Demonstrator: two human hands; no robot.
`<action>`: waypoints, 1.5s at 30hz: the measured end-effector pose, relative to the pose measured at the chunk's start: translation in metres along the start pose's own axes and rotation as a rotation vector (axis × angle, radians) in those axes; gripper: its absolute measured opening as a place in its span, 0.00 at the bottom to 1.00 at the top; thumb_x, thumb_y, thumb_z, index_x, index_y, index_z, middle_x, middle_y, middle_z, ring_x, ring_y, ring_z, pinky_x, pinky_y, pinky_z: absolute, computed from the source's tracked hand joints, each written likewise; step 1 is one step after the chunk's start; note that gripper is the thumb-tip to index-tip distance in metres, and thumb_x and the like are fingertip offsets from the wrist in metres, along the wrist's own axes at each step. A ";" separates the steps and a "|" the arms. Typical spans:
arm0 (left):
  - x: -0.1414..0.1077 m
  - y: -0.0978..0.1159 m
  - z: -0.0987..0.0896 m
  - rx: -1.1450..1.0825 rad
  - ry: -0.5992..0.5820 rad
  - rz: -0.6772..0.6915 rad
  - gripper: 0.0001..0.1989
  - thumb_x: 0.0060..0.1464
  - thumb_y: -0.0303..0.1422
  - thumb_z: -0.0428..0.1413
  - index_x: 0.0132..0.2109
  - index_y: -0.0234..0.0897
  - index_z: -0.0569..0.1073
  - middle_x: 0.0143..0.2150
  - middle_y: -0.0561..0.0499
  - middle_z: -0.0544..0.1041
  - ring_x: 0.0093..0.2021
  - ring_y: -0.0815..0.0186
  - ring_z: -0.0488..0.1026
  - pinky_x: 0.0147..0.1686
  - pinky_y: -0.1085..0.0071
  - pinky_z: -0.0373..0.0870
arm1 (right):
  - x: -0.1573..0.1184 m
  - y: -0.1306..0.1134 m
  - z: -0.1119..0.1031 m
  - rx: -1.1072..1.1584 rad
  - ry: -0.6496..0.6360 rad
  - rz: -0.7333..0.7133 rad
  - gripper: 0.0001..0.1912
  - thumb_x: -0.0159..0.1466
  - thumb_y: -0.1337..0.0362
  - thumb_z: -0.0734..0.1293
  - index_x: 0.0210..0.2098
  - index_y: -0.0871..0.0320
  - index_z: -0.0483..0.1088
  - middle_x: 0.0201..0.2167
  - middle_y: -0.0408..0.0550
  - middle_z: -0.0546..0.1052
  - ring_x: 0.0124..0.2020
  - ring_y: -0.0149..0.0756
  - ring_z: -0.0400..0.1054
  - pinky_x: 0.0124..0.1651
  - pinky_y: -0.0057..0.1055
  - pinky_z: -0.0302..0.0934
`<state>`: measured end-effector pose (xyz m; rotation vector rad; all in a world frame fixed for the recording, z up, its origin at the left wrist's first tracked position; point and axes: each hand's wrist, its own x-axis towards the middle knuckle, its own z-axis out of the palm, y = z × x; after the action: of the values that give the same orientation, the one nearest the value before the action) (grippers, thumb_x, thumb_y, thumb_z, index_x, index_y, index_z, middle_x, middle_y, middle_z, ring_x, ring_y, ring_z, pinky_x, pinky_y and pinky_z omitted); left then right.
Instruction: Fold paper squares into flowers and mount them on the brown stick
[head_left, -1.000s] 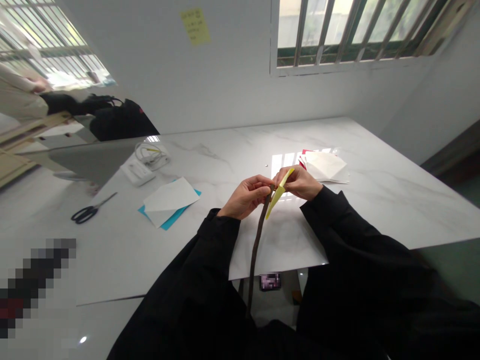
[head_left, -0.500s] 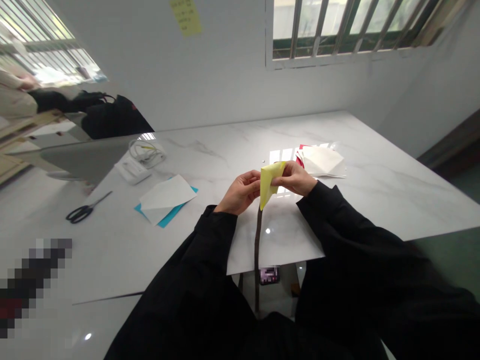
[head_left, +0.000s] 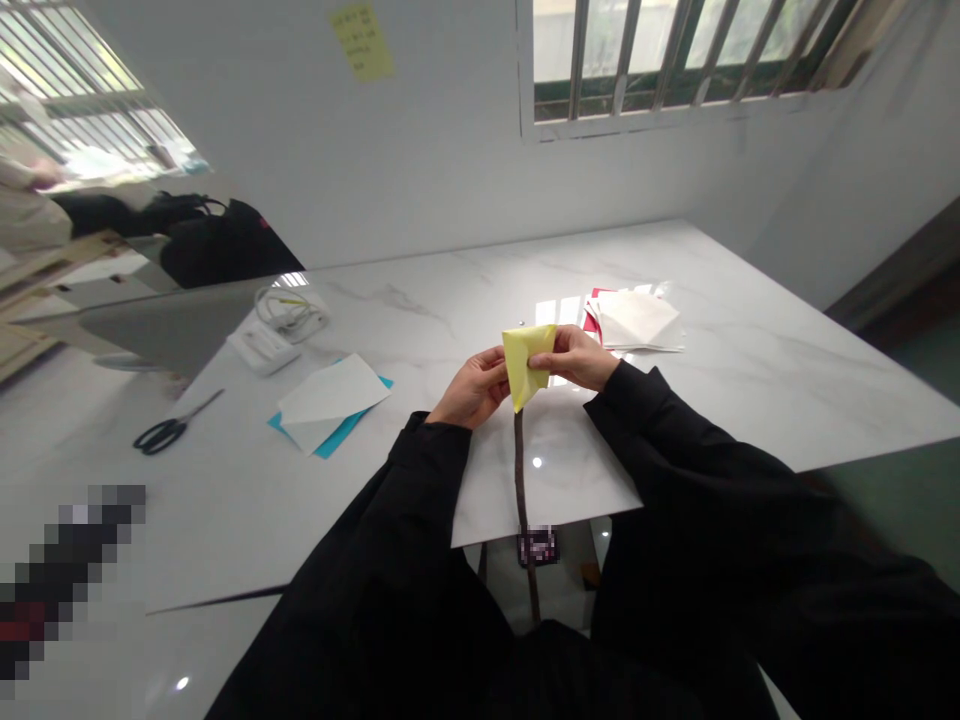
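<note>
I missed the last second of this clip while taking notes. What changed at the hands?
The yellow paper, almost edge-on a second ago, now shows its broad face, held between the left hand and right hand. The dark cord below swung from slanted to nearly straight down. The scissors and blue and white sheets stayed on the marble-patterned table.

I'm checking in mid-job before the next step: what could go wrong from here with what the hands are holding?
The folded yellow paper is pinched between the left hand and right hand, so it could slip or crease if the grip shifts. The dark strip dangles unsupported past the edge of the table, so it might snag on the black sleeve or tug at the paper.
</note>
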<state>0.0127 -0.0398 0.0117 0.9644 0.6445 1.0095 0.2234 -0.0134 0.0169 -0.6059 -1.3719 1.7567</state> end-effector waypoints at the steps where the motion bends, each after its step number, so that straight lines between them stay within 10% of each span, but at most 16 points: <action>1: 0.001 -0.001 -0.001 -0.001 0.002 0.001 0.18 0.50 0.38 0.76 0.44 0.36 0.84 0.41 0.46 0.85 0.39 0.64 0.81 0.42 0.69 0.78 | 0.000 0.000 0.000 0.003 0.005 0.003 0.27 0.48 0.60 0.86 0.44 0.63 0.80 0.41 0.53 0.84 0.44 0.43 0.80 0.48 0.38 0.76; 15: 0.011 0.009 -0.006 -0.064 0.114 0.135 0.18 0.54 0.33 0.71 0.52 0.35 0.82 0.49 0.43 0.86 0.52 0.55 0.83 0.53 0.65 0.80 | 0.003 0.001 0.002 -0.019 0.118 0.067 0.23 0.62 0.51 0.79 0.50 0.56 0.77 0.45 0.50 0.82 0.39 0.31 0.75 0.40 0.25 0.72; 24: 0.014 0.017 -0.013 -0.168 0.392 0.222 0.10 0.61 0.29 0.67 0.49 0.39 0.80 0.44 0.52 0.86 0.43 0.70 0.82 0.42 0.81 0.76 | -0.002 -0.003 0.007 -0.245 -0.354 0.209 0.28 0.65 0.43 0.75 0.45 0.65 0.81 0.21 0.36 0.64 0.20 0.23 0.51 0.22 0.23 0.43; 31: 0.015 0.018 -0.009 -0.145 0.440 0.184 0.06 0.61 0.29 0.66 0.46 0.37 0.81 0.43 0.50 0.85 0.43 0.71 0.81 0.44 0.80 0.76 | -0.001 -0.002 0.009 -0.263 -0.337 0.201 0.23 0.65 0.47 0.76 0.41 0.64 0.80 0.20 0.37 0.66 0.20 0.24 0.52 0.22 0.23 0.44; 37: 0.007 0.020 -0.002 -0.031 0.258 -0.095 0.09 0.62 0.30 0.66 0.48 0.32 0.84 0.47 0.43 0.85 0.38 0.69 0.79 0.38 0.76 0.77 | 0.004 0.005 -0.001 -0.206 -0.178 0.109 0.21 0.67 0.48 0.73 0.40 0.63 0.78 0.19 0.35 0.62 0.19 0.24 0.50 0.23 0.24 0.43; 45: 0.005 0.016 -0.001 0.042 0.148 -0.078 0.10 0.55 0.28 0.71 0.45 0.32 0.84 0.39 0.46 0.84 0.35 0.70 0.79 0.36 0.78 0.76 | 0.004 0.005 0.000 -0.337 -0.127 0.101 0.27 0.65 0.41 0.74 0.33 0.61 0.75 0.20 0.38 0.67 0.20 0.23 0.52 0.23 0.25 0.45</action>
<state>0.0074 -0.0315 0.0248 0.8999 0.8229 1.0074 0.2197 -0.0099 0.0125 -0.7661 -1.7736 1.6773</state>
